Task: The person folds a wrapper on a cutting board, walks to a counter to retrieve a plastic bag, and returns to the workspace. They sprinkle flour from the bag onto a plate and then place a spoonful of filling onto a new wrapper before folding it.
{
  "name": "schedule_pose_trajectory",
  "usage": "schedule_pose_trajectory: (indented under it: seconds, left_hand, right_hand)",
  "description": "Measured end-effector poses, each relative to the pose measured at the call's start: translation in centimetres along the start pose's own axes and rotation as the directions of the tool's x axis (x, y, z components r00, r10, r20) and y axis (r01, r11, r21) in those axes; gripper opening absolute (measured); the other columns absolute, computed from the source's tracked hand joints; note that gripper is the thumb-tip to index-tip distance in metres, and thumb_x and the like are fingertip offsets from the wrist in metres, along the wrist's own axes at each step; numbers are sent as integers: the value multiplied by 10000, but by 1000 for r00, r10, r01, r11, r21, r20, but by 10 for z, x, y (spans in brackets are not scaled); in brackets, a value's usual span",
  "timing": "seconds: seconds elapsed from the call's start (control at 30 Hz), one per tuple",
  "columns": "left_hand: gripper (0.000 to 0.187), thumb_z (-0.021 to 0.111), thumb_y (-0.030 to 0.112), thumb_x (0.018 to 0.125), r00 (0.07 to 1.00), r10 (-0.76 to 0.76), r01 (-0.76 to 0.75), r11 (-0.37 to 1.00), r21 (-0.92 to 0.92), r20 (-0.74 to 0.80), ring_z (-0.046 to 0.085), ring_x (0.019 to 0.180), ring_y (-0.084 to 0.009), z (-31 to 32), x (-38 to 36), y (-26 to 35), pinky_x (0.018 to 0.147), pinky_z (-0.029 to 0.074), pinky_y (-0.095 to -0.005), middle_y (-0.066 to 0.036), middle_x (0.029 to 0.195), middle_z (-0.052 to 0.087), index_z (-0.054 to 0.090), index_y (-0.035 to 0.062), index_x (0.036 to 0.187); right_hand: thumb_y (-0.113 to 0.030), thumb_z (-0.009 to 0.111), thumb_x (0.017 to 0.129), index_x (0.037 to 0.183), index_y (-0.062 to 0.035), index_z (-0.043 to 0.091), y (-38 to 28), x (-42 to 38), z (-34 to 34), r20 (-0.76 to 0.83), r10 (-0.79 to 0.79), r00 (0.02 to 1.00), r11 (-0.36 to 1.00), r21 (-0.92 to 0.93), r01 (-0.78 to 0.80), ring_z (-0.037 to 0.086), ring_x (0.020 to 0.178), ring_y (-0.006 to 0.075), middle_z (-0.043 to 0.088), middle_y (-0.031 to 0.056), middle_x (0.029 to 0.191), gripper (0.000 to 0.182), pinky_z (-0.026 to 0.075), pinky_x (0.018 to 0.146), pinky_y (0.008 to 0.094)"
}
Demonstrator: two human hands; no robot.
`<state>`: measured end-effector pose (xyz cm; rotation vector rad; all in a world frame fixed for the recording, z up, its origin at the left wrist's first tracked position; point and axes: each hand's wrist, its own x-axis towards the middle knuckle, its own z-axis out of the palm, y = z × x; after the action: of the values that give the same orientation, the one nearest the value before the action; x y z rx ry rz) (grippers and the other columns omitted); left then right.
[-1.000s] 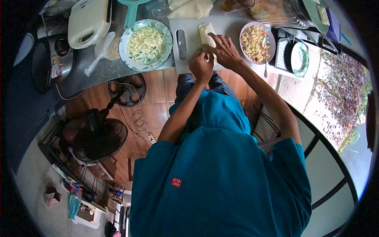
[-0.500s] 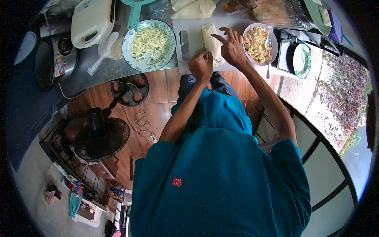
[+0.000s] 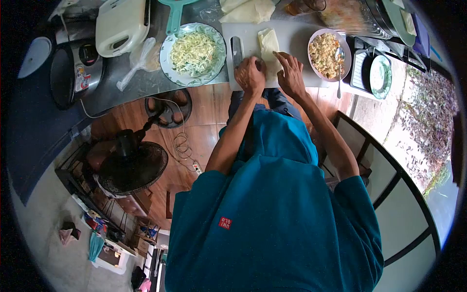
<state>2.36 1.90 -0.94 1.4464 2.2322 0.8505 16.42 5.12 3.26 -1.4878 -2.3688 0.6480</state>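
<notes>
A pale, folded spring roll wrapper (image 3: 268, 43) lies lengthwise on the white cutting board (image 3: 301, 41), its near end between my hands. My left hand (image 3: 251, 75) is closed at that near end, fingers curled down on the wrapper and partly hiding it. My right hand (image 3: 291, 75) rests at the wrapper's right side, with fingers stretched out and a fingertip touching its edge. Any filling inside is hidden. Right of the board, a pinkish bowl (image 3: 348, 65) holds a crumbly mixed filling (image 3: 325, 54) and a metal spoon (image 3: 339, 80).
On the left stands a patterned plate (image 3: 166, 63) of shredded cabbage (image 3: 194, 54), near a green-handled utensil (image 3: 174, 19). More wrappers (image 3: 248, 10) lie behind the board. Farther left are a tied plastic bag (image 3: 138, 63) and a white sandwich maker (image 3: 121, 27). A fan (image 3: 131, 168) stands on the floor.
My right hand has drawn back towards me from over the wrapper to its near right side. My left hand has closed farther over the near end. The whole view has shifted slightly.
</notes>
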Motion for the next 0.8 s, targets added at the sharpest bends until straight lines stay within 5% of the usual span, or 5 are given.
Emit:
schedule_pose_trajectory:
  seconds: [0.37,0.43,0.47,0.53,0.8]
  left_hand:
    - [358,627,81,820,967,252,-254,966,-43,-44,546,999,-340,-11,-12,-3,803,418,-480,-134,1104,552,606,121,1175]
    - [492,602,112,841,943,288,-295,955,19,168,446,1187,-372,-19,-17,2,951,342,-527,-191,1369,416,541,126,1329]
    - [492,602,112,841,942,289,-296,955,19,170,446,1187,-372,-19,-18,2,951,342,-527,-191,1369,416,541,126,1329]
    - [511,565,156,871,936,295,-311,949,56,190,283,1359,-414,-12,-19,0,1075,206,-581,-220,1538,206,504,111,1377]
    - [563,524,217,884,908,317,-344,937,56,274,122,1455,-416,-8,-19,0,1145,56,-593,-248,1568,128,427,28,1406]
  right_hand:
    - [35,499,690,1381,-67,456,-4,-19,11,-91,94,991,991,106,-84,452,1231,296,503,151,1329,700,304,1028,436]
    - [41,494,688,1386,-70,450,-4,-20,14,-118,107,987,987,136,-90,451,1237,299,502,150,1332,708,298,1035,436]
    - [41,494,688,1386,-70,450,-5,-21,16,-118,109,987,986,138,-92,451,1237,299,502,150,1332,708,298,1035,436]
    - [44,493,685,1395,-78,444,-5,-21,17,-134,121,984,984,147,-101,447,1244,299,504,143,1332,721,292,1043,441]
    - [45,484,681,1402,-97,444,-2,-25,13,-170,181,969,973,172,-152,444,1242,308,506,143,1326,735,290,1047,447]
